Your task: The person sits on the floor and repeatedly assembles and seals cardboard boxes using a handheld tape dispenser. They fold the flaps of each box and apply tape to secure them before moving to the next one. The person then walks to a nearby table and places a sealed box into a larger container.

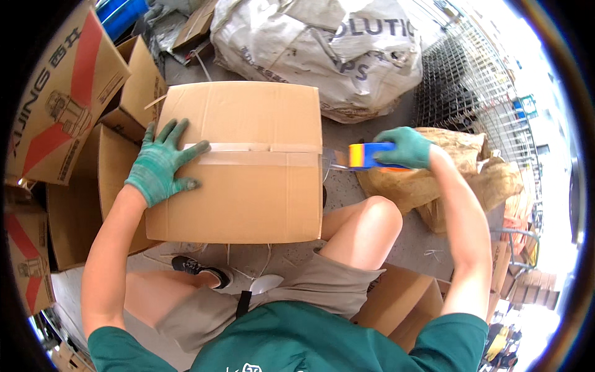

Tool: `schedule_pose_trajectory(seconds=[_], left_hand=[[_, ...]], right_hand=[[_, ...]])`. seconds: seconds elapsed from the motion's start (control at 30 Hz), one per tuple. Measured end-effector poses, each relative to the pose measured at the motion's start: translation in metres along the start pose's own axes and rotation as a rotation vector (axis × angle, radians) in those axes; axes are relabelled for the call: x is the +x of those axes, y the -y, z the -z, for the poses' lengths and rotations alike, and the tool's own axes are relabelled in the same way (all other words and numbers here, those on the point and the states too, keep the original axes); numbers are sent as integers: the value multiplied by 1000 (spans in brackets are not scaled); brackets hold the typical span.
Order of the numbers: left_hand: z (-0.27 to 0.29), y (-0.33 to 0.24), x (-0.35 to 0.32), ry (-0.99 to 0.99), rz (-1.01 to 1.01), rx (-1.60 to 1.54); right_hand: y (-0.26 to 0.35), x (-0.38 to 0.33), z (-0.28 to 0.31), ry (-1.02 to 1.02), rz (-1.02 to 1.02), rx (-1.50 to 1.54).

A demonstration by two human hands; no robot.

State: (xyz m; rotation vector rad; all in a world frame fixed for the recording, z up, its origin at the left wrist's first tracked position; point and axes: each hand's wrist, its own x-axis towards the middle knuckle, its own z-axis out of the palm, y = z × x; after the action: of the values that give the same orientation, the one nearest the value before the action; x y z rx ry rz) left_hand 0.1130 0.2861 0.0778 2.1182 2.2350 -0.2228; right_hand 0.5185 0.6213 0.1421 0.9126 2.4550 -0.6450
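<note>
a brown corrugated carton [248,208] sits in front of the person, between the two hands, nearly square from above. its top seam runs left to right under a clear packing tape strip [260,159]. the left hand [155,162] presses on the top's left part, fingers spread, the index fingertip close by the strip's left end. the right hand [406,147] is off the carton's right edge and nearer the strip's right end; its fingers are wrapped around a blue-and-yellow tape dispenser [372,156], held almost in line with the strip, yellow end toward the carton. whether tape joins the two is hard to tell.

what bears the carton is hidden; grey floor [414,243] shows around it. beyond the carton slumps a big white woven sack [273,53], with printed cartons [68,105] crowding the left. a wire mesh cage [458,68] stands at far right, a crumpled tan sack [396,192] below the right hand, and a dark shoe [193,266] near the carton's lower edge.
</note>
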Motion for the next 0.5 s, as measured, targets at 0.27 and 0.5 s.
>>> schedule_pose_trajectory(seconds=[0.27,0.5], left_hand=[[-6,-67,47,-40,-98,-38],[18,-166,167,-11,-483,-187]], right_hand=[[57,37,-60,-23,73,-186],[75,34,-77,-127,146,-372]])
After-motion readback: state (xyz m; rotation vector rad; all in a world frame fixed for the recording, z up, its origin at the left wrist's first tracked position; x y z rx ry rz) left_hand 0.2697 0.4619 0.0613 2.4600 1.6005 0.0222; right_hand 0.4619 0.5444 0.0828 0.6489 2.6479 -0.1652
